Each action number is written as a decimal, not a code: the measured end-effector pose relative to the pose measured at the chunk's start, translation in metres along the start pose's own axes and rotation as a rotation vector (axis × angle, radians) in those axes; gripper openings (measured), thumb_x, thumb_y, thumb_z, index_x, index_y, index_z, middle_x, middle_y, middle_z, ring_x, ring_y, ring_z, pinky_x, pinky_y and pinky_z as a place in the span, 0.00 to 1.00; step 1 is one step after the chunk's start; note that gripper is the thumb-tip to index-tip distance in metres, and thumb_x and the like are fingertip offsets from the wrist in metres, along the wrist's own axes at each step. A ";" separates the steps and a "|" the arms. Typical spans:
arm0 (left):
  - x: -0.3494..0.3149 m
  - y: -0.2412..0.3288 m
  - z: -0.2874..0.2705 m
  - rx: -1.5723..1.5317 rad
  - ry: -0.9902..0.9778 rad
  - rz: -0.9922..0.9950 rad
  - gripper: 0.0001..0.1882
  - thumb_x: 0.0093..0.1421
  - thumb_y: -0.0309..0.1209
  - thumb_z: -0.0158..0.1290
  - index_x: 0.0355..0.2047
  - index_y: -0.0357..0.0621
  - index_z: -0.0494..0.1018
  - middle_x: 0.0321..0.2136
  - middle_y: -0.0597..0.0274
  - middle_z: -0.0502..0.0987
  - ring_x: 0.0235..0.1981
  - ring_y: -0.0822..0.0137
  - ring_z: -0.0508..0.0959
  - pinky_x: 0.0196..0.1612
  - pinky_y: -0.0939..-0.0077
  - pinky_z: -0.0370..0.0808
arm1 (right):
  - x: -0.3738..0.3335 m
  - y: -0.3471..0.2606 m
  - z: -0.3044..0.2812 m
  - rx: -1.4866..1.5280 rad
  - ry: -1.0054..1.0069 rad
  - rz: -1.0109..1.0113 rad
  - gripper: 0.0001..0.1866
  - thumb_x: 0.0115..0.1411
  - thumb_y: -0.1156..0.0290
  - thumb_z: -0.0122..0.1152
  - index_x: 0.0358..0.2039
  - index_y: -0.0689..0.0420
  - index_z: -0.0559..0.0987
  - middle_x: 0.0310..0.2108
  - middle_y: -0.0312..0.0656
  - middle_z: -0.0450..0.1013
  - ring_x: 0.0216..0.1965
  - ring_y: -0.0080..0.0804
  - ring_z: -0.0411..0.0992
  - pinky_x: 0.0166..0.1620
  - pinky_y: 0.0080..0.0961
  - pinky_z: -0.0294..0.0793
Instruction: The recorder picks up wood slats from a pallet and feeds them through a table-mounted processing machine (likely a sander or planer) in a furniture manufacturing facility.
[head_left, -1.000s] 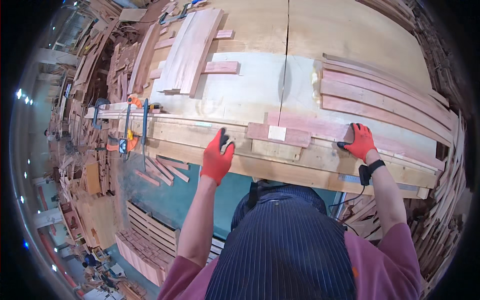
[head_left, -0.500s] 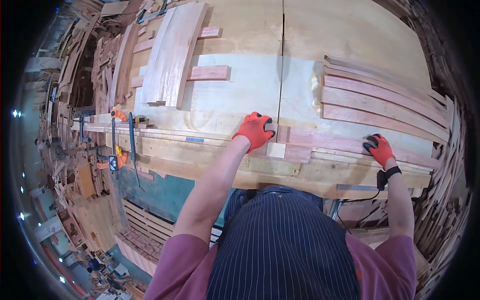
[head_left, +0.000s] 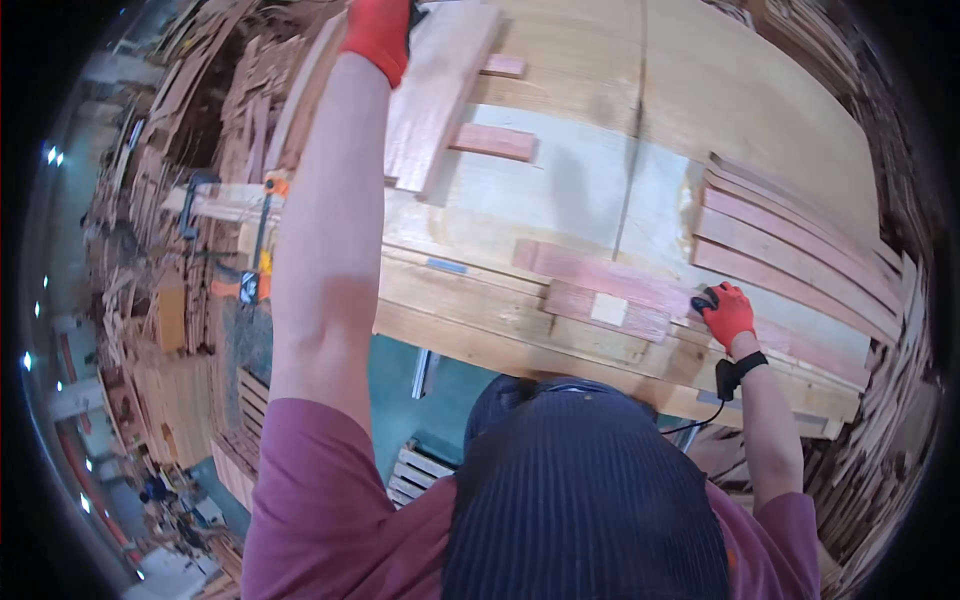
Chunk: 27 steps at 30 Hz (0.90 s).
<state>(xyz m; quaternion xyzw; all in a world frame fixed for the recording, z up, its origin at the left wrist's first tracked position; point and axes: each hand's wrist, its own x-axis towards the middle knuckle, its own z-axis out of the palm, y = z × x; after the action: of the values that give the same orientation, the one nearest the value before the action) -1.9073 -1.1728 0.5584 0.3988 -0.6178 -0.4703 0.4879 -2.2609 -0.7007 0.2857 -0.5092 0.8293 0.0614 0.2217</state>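
Two gloved hands are spread far apart on this bench. Nearest you, your right hand (head_left: 727, 312) lies flat with fingers curled loosely on the long reddish board (head_left: 620, 285), holding nothing; a short reddish block (head_left: 580, 300) with a pale tag sits just beside that board, near the bench's front edge (head_left: 480, 335). To the right, a fan of reddish planks (head_left: 790, 245) lies stacked in overlapping steps. Farther out, your left hand (head_left: 378, 35) reaches to the upper rim of the view and rests on the pale plank stack (head_left: 440, 90) — whether it grips a plank or only presses, I cannot tell. Two small blocks (head_left: 492, 140) poke from under that stack. You are stretched long — pull a plank crookedly and it could drag those loose blocks or tip its neighbours, while your leaning weight may nudge the front board off the edge.
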 end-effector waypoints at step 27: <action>-0.491 -0.175 -0.316 -0.324 0.993 -0.765 0.28 0.69 0.29 0.57 0.67 0.43 0.64 0.57 0.54 0.76 0.54 0.59 0.79 0.52 0.57 0.79 | 0.042 -0.317 -0.013 0.001 -0.043 -0.206 0.23 0.58 0.61 0.67 0.53 0.56 0.82 0.55 0.46 0.74 0.59 0.45 0.71 0.62 0.39 0.72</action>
<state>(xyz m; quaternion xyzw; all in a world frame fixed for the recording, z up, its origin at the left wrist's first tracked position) -1.4916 -0.8074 0.3028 0.6822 -0.0541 -0.4577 0.5675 -2.0047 -0.8896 0.3179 -0.5902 0.7677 0.0489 0.2448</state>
